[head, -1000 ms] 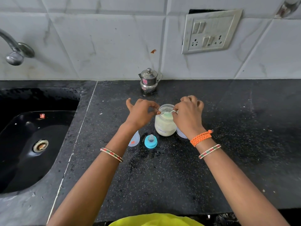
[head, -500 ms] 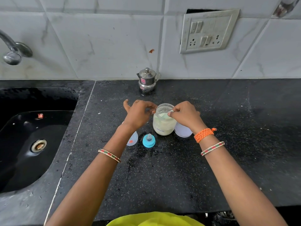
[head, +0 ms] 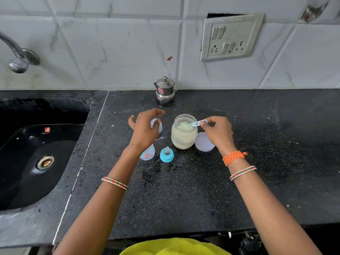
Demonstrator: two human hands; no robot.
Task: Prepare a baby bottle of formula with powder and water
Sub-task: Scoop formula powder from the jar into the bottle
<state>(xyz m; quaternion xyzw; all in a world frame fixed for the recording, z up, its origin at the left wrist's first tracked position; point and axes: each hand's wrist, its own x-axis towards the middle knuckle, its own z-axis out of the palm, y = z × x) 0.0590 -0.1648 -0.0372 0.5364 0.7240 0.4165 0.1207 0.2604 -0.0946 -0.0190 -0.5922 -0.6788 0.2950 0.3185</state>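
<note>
Head view: a jar of pale formula powder (head: 184,137) stands open on the black counter (head: 184,190), its lid (head: 204,144) just beside it on the right. A second ago both hands crowded the jar's mouth; now the right hand (head: 218,132) has drawn back, pinching a blue scoop (head: 193,124) heaped with powder over the rim. The left hand (head: 145,128) has lifted away, fingers loosely spread, holding nothing, hovering over the clear bottle (head: 156,125). The blue teat (head: 166,154) waits nearby. Powder looks ready to transfer.
</note>
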